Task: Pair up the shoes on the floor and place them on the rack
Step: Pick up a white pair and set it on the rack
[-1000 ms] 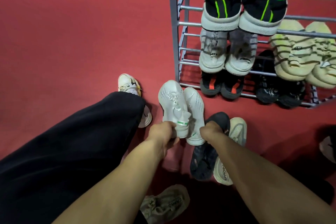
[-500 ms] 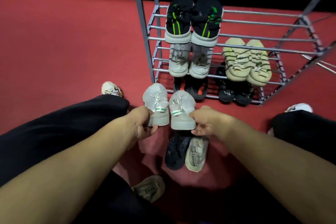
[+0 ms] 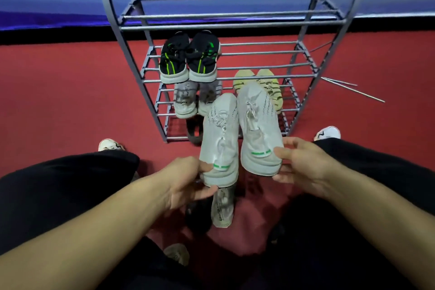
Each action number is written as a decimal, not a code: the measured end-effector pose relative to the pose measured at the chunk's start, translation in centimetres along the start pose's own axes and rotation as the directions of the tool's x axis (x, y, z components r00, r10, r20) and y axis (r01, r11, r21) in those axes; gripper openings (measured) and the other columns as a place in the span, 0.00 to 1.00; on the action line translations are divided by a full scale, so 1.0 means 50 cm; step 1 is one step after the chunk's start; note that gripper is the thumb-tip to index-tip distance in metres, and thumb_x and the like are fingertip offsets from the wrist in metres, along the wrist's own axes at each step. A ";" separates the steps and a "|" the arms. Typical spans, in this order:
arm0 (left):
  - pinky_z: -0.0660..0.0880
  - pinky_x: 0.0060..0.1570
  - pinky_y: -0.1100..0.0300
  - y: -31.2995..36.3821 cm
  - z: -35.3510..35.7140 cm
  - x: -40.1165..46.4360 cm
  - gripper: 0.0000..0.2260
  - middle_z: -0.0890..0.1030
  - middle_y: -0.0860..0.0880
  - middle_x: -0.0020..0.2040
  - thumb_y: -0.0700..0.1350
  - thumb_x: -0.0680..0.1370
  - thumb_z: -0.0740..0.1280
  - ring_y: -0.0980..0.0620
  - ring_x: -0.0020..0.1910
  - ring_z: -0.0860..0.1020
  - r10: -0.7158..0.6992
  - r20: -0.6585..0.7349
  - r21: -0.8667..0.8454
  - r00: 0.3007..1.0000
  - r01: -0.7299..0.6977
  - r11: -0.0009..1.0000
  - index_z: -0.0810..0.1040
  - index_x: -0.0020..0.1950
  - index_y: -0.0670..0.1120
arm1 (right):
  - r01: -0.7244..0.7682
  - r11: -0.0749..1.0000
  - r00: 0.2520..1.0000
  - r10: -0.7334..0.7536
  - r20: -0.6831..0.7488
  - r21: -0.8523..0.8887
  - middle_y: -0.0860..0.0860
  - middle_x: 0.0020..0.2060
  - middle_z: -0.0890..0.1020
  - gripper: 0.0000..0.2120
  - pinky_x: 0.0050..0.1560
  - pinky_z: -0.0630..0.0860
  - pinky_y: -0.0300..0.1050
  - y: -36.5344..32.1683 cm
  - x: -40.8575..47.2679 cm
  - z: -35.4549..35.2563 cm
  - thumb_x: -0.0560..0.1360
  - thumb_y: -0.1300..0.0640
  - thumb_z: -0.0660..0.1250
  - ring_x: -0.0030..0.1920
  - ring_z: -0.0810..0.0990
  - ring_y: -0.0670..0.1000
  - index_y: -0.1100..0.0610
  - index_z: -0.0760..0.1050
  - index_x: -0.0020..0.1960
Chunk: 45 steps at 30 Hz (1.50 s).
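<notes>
I hold a pair of white knit sneakers with green heel tabs, raised off the floor in front of the grey metal rack (image 3: 150,37). My left hand (image 3: 186,179) grips the heel of the left white sneaker (image 3: 220,139). My right hand (image 3: 303,165) grips the heel of the right white sneaker (image 3: 257,125). Both toes point toward the rack. On the rack sit black-and-green sneakers (image 3: 188,59), grey sneakers (image 3: 188,99) and pale yellow sneakers (image 3: 270,80) partly hidden behind the held pair.
On the red floor below my hands lie a dark shoe (image 3: 196,216) and a beige shoe (image 3: 222,207), with another beige shoe (image 3: 177,253) nearer me. My own white shoes (image 3: 110,145) show past my black trouser legs. The rack's top shelf bars (image 3: 230,15) carry nothing.
Both hands have lifted the white pair up and forward toward the rack. The view has tilted up, showing the rack's arched top.
</notes>
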State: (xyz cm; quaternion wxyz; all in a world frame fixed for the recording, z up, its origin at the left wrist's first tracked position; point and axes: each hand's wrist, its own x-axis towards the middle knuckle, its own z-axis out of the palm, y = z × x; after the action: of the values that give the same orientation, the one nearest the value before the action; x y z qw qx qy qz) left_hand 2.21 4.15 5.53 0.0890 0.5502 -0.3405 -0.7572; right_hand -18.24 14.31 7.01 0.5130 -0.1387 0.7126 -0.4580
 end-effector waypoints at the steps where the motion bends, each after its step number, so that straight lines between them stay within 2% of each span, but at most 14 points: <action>1: 0.81 0.31 0.58 0.012 0.020 0.001 0.07 0.78 0.42 0.47 0.35 0.77 0.61 0.50 0.40 0.76 0.005 0.016 -0.001 1.000 -0.005 1.000 0.77 0.52 0.41 | 0.017 1.000 1.000 -0.016 -0.008 0.024 0.57 0.46 0.83 0.08 0.34 0.78 0.47 -0.009 -0.001 -0.015 0.79 0.61 0.63 0.37 0.80 0.54 0.55 0.72 0.57; 4: 0.81 0.31 0.58 0.061 0.073 0.014 0.06 0.79 0.44 0.42 0.36 0.78 0.62 0.52 0.32 0.78 0.035 0.072 0.024 0.997 -0.036 0.999 0.77 0.50 0.42 | 0.067 0.997 0.997 -0.065 -0.046 0.041 0.54 0.42 0.81 0.05 0.34 0.77 0.45 -0.054 0.009 -0.054 0.80 0.62 0.62 0.35 0.79 0.52 0.53 0.72 0.53; 11: 0.79 0.30 0.60 0.217 0.175 0.091 0.06 0.77 0.45 0.36 0.37 0.79 0.59 0.51 0.34 0.74 0.129 0.105 0.011 0.986 -0.131 0.991 0.75 0.47 0.42 | 0.115 0.992 0.979 -0.103 -0.175 0.056 0.53 0.37 0.78 0.09 0.36 0.74 0.45 -0.200 0.126 -0.105 0.80 0.62 0.59 0.34 0.75 0.52 0.51 0.71 0.44; 14: 0.78 0.36 0.60 0.270 0.202 0.137 0.09 0.80 0.47 0.33 0.35 0.79 0.59 0.51 0.33 0.76 0.208 0.053 0.025 0.977 -0.210 0.977 0.75 0.42 0.42 | 0.149 0.989 0.957 -0.147 -0.251 -0.013 0.52 0.33 0.77 0.11 0.35 0.72 0.44 -0.249 0.199 -0.109 0.80 0.63 0.58 0.30 0.73 0.51 0.52 0.71 0.42; 16: 0.76 0.39 0.58 0.304 0.214 0.173 0.10 0.80 0.46 0.35 0.34 0.79 0.57 0.50 0.31 0.78 0.247 0.024 0.021 0.969 -0.247 0.969 0.73 0.40 0.42 | 0.170 0.984 0.940 -0.175 -0.291 -0.042 0.53 0.33 0.77 0.11 0.33 0.71 0.43 -0.273 0.252 -0.108 0.79 0.64 0.57 0.28 0.71 0.51 0.53 0.73 0.42; 18: 0.76 0.39 0.57 0.336 0.221 0.211 0.10 0.79 0.43 0.44 0.34 0.80 0.57 0.49 0.38 0.77 0.282 -0.017 0.004 0.959 -0.281 0.960 0.73 0.41 0.42 | 0.198 0.979 0.919 -0.205 -0.336 -0.055 0.55 0.36 0.78 0.11 0.28 0.71 0.41 -0.290 0.303 -0.105 0.77 0.66 0.56 0.26 0.72 0.51 0.54 0.76 0.48; 21: 0.79 0.32 0.59 0.375 0.232 0.269 0.08 0.77 0.43 0.53 0.35 0.79 0.58 0.50 0.42 0.76 0.295 -0.080 0.001 0.952 -0.296 0.955 0.76 0.49 0.42 | 0.250 0.967 0.892 -0.248 -0.378 -0.043 0.59 0.43 0.81 0.17 0.19 0.70 0.36 -0.306 0.380 -0.099 0.76 0.67 0.55 0.25 0.73 0.52 0.57 0.78 0.57; 26: 0.77 0.24 0.63 0.416 0.249 0.344 0.13 0.78 0.41 0.62 0.37 0.79 0.60 0.46 0.47 0.78 0.303 -0.090 0.003 0.949 -0.304 0.953 0.77 0.62 0.39 | 0.255 0.944 0.820 -0.325 -0.471 -0.207 0.58 0.43 0.81 0.11 0.37 0.80 0.55 -0.332 0.469 -0.094 0.75 0.62 0.57 0.34 0.78 0.59 0.58 0.78 0.51; 28: 0.77 0.23 0.63 0.419 0.257 0.362 0.14 0.78 0.39 0.63 0.36 0.78 0.60 0.46 0.45 0.78 0.323 -0.099 0.044 0.941 -0.320 0.946 0.76 0.63 0.39 | 0.242 0.930 0.802 -0.353 -0.482 -0.278 0.60 0.42 0.82 0.11 0.41 0.80 0.57 -0.339 0.488 -0.097 0.75 0.59 0.58 0.36 0.79 0.60 0.60 0.78 0.48; 33: 0.79 0.24 0.60 0.420 0.260 0.394 0.10 0.78 0.41 0.58 0.35 0.79 0.60 0.47 0.40 0.78 0.365 -0.075 0.085 0.928 -0.358 0.930 0.73 0.59 0.38 | 0.205 0.899 0.819 -0.375 -0.434 -0.388 0.58 0.50 0.83 0.15 0.43 0.73 0.45 -0.330 0.515 -0.096 0.75 0.60 0.58 0.47 0.80 0.60 0.56 0.80 0.56; 37: 0.80 0.30 0.61 0.426 0.255 0.392 0.04 0.78 0.46 0.45 0.37 0.80 0.60 0.50 0.35 0.77 0.374 -0.039 0.163 0.927 -0.363 0.917 0.74 0.48 0.42 | 0.216 0.869 0.818 -0.410 -0.402 -0.445 0.56 0.51 0.83 0.15 0.43 0.70 0.43 -0.321 0.509 -0.094 0.77 0.59 0.57 0.47 0.78 0.58 0.53 0.80 0.58; 39: 0.81 0.32 0.60 0.423 0.252 0.390 0.04 0.78 0.47 0.45 0.39 0.80 0.60 0.50 0.36 0.78 0.399 -0.017 0.202 0.917 -0.388 0.899 0.74 0.50 0.42 | 0.213 0.852 0.811 -0.427 -0.400 -0.478 0.55 0.51 0.82 0.15 0.43 0.69 0.43 -0.318 0.498 -0.099 0.77 0.58 0.56 0.46 0.77 0.58 0.52 0.79 0.57; 43: 0.83 0.40 0.52 0.410 0.231 0.395 0.23 0.78 0.43 0.59 0.58 0.79 0.60 0.43 0.47 0.83 0.446 0.051 0.354 0.894 -0.433 0.829 0.70 0.64 0.41 | 0.231 0.751 0.815 -0.497 -0.298 -0.618 0.58 0.57 0.80 0.17 0.50 0.70 0.48 -0.308 0.480 -0.100 0.80 0.51 0.53 0.55 0.76 0.60 0.55 0.78 0.58; 45: 0.79 0.54 0.43 0.395 0.215 0.401 0.36 0.77 0.39 0.63 0.70 0.72 0.55 0.37 0.56 0.80 0.527 0.017 0.601 0.850 -0.430 0.674 0.70 0.65 0.41 | 0.226 0.703 0.809 -0.521 -0.273 -0.674 0.60 0.62 0.77 0.21 0.57 0.69 0.51 -0.303 0.473 -0.099 0.81 0.48 0.51 0.62 0.74 0.62 0.58 0.75 0.62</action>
State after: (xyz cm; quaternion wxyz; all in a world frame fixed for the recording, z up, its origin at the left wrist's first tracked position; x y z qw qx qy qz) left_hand -19.74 -16.42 3.92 0.1378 0.4993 -0.6800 -0.5190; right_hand -36.91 -7.18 5.02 0.1557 -0.3343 0.8736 -0.3176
